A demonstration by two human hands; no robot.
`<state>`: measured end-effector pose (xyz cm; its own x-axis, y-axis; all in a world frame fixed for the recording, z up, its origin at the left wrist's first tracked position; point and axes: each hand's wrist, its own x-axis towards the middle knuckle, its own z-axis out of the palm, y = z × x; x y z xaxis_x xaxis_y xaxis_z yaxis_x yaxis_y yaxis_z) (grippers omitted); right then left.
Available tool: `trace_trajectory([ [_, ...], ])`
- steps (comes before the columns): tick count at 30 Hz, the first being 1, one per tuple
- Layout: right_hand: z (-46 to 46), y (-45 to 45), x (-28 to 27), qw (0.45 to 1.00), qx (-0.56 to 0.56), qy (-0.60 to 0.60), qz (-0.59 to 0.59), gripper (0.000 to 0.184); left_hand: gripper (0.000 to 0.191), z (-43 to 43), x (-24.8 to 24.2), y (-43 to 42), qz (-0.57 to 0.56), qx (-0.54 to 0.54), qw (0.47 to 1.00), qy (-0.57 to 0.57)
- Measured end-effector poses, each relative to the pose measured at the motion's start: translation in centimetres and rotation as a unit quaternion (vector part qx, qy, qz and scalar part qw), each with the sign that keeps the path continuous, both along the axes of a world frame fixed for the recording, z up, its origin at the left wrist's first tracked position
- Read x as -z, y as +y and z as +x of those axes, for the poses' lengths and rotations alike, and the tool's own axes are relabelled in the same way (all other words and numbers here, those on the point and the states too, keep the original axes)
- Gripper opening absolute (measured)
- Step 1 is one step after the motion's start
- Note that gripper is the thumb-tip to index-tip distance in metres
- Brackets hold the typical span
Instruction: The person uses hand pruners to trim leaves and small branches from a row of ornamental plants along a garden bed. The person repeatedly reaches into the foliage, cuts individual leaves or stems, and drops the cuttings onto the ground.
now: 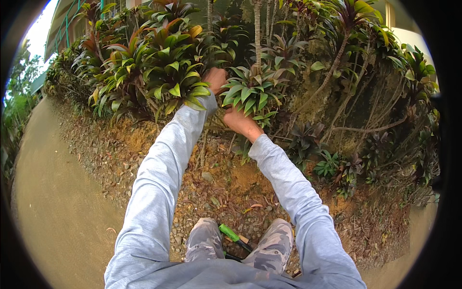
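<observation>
Both my arms reach forward into a hedge of cordyline plants with glossy green and reddish leaves. My left hand is bent at the wrist among the foliage, its fingers hidden. Lower and to the right, my right hand has curled fingers just under a leafy green rosette. Leaves and shadow cover its fingertips, so whether it grips a stem cannot be told. Thin woody stems rise from the soil below my hands. Between my legs lies a tool with a bright green grip and a black shaft.
Bare orange soil with pebbles and dead leaves slopes beneath the hedge. A paved path curves along the left. Slanting stems and a low horizontal branch cross the right side. Building walls stand behind the plants.
</observation>
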<state>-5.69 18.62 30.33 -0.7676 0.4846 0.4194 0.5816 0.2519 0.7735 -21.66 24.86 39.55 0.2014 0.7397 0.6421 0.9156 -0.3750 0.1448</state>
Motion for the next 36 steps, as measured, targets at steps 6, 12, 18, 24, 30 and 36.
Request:
trace_trajectory([
  [6, -2.2, 9.3, -3.9, 0.819, 0.262, -0.196, 0.472, 0.036, 0.031, -4.0, -0.3, -2.1, 0.082, -0.085, 0.973, -0.196],
  [12, -5.8, 16.6, -9.6, 0.956, -0.058, 0.288, 0.008, 0.006, 0.050, -5.3, 1.2, -4.1, 0.045, -0.049, 0.950, -0.306],
  [18, -8.4, 14.6, -14.0, 0.412, -0.309, 0.714, -0.474, 0.062, 0.051, -6.1, 1.3, -3.6, -0.077, -0.191, 0.971, 0.125],
  [24, -8.1, 11.4, -12.6, 0.324, -0.389, 0.661, -0.554, 0.046, 0.048, -6.4, -0.6, -4.7, -0.103, 0.050, 0.867, -0.484],
  [30, -6.1, 8.9, -11.8, 0.357, -0.405, 0.654, -0.530, 0.033, 0.037, -5.0, -0.3, -3.1, -0.065, 0.153, 0.886, -0.433],
  [36, -3.8, 8.2, -11.8, 0.270, -0.384, 0.656, -0.590, 0.009, 0.042, -4.2, 1.6, 0.9, 0.143, 0.111, 0.894, -0.410],
])
